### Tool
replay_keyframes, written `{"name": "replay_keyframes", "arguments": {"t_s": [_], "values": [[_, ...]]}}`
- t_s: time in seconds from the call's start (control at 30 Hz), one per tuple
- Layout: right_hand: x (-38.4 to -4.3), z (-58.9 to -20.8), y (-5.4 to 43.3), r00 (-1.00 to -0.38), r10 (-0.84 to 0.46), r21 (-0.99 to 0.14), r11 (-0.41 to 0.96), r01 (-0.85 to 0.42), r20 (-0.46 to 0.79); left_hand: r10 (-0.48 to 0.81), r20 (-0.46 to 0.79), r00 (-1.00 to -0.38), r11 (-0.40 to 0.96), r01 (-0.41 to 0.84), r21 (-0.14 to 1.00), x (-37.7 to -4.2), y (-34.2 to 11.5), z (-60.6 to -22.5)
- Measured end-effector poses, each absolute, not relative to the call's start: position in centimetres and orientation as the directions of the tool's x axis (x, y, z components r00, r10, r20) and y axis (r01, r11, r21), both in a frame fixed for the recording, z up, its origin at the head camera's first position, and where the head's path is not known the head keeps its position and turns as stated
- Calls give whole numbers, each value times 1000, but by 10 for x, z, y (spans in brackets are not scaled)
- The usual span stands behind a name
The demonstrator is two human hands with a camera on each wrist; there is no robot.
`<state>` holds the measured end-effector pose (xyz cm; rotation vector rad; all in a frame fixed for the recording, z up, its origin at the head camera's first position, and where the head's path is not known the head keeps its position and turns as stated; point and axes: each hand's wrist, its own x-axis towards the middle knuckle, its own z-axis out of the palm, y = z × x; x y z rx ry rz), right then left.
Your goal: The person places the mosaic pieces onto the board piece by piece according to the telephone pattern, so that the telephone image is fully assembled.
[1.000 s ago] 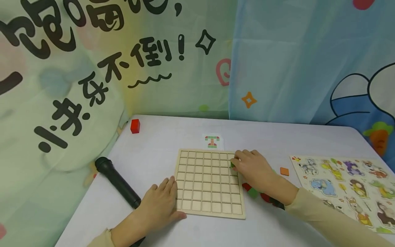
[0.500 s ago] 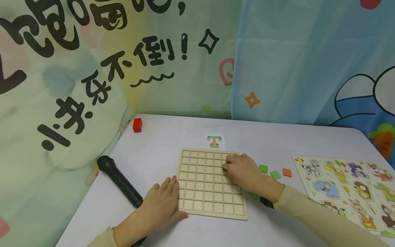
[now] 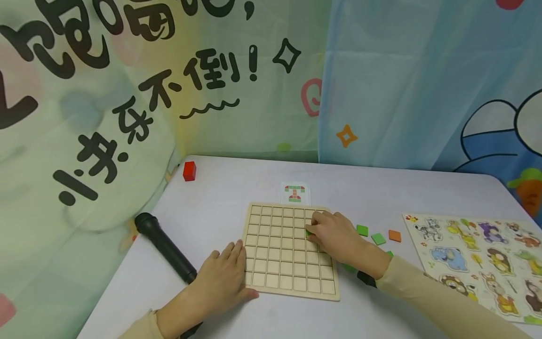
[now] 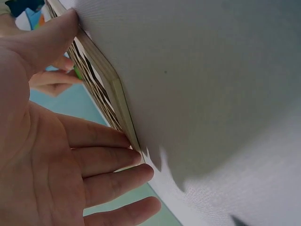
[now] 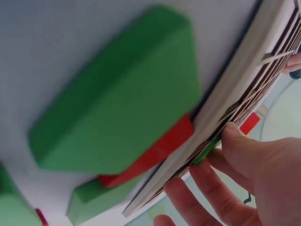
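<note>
A wooden grid board (image 3: 281, 256) lies on the white table. My left hand (image 3: 222, 275) rests against the board's left edge with straight fingers; its thumb is by the near left corner. In the left wrist view the fingertips (image 4: 141, 175) lie along the board's side. My right hand (image 3: 340, 238) pinches a small green tile (image 5: 205, 151) between thumb and fingers, at the grid's upper right part. Whether the tile sits fully in a cell is hidden by the fingers. Behind the board lies a small card (image 3: 295, 193) with a red, green and orange block pattern.
Several loose green tiles (image 3: 378, 239) and an orange tile (image 3: 394, 236) lie right of the board, some hidden beneath the right arm. An animal puzzle board (image 3: 474, 263) is farther right. On the left are a black microphone (image 3: 167, 247) and a red block (image 3: 189, 171).
My right hand has moved left and slightly nearer over the grid with the green tile, then held still. The left hand stays at the board's edge. The head view has shifted slightly.
</note>
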<state>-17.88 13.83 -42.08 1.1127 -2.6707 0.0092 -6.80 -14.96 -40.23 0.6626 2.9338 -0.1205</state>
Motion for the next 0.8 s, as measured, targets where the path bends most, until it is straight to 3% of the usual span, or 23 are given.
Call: {"name": "replay_keyframes", "arguments": {"t_s": [0.23,0.47,0.8], "values": [[-178,-414,153,-698,-671,35,727,-686,251,427,-138,-893,897,438,-58,-68,-148,-399],[-176,-391,205,-752,-587,-2,788,-616,299,422,-145,-895,900,433,-52,-68,-146,-399],[-160,-384,281,-895,-407,-52,905,-423,183,432,-138,-891,897,440,-35,-69,-147,-401]]}}
